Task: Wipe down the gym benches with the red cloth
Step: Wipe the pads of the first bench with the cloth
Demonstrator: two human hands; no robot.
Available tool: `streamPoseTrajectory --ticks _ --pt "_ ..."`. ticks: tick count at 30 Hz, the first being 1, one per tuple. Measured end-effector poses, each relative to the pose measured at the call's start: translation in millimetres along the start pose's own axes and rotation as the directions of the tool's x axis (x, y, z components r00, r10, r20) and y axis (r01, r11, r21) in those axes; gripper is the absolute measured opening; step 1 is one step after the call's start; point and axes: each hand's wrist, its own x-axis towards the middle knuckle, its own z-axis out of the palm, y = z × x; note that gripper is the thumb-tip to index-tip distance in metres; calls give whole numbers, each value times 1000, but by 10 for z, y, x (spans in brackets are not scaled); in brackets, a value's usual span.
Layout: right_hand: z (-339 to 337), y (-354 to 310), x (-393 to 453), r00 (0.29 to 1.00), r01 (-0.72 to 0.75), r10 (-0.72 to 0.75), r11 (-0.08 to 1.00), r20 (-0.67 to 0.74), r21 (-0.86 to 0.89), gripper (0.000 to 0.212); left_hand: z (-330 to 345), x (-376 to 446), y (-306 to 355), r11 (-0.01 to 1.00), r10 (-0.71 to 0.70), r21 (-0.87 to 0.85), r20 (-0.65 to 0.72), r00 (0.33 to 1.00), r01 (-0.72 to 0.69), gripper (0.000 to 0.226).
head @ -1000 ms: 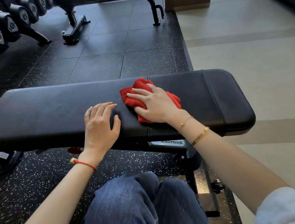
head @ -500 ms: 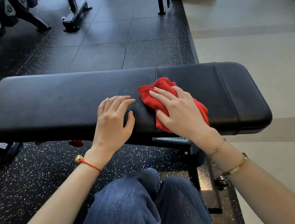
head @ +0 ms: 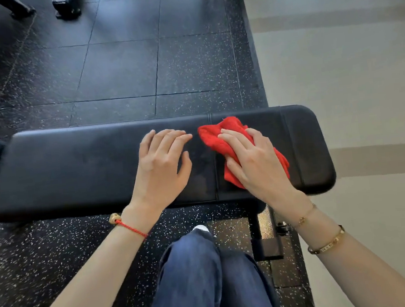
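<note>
Crumpled red terry cloth (head: 222,141): lies on the right part of the long black padded vinyl gym bench, the table (head: 72,168), bunched under the right hand (head: 255,160); loose folds show beyond the fingertips and past the outer edge of the palm. Right hand: laid palm-down on the cloth, fingers (head: 235,139) straight and slightly spread, pressing it flat against the pad, not curled round it. Left hand (head: 160,168): palm-down on bare pad just beside the cloth, apart from it, fingers straight and close together, thumb out to the side, holding nothing. Stitched seam (head: 213,157): crosses the pad between the two hands, under the cloth's near edge. Red cord bracelet (head: 131,228): left wrist. Two gold bracelets (head: 327,242): right forearm. Blue denim trouser legs (head: 205,279): below the wrists. Black speckled rubber floor tiles (head: 123,69): beyond the fingertips.
</note>
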Motion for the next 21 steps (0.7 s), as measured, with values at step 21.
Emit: streamPoseTrajectory --ticks 21 --pt "-3876 -717 -211 929 -364 370 924 -29 118 46 -3433 1517 1044 961 -86 -236 231 969 141 29"
